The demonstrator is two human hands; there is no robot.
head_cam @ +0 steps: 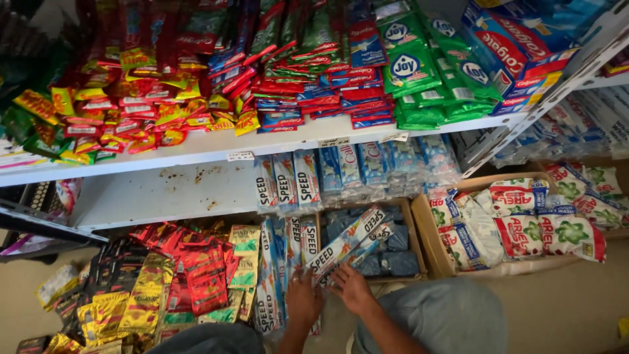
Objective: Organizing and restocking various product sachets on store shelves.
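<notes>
Strip of blue-and-white sachets [346,244], over the near edge of the cardboard box [411,226], grasped at its lower end by left hand [304,296] and right hand [350,288]; judged light, limp, slippery film, best supported along its length.

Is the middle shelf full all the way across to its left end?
No. The left part of the white middle shelf lies bare and stained, with white-and-blue sachet strips only toward the right.

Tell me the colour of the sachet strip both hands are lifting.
White and blue sachet strip, clearest in the head view.
</notes>
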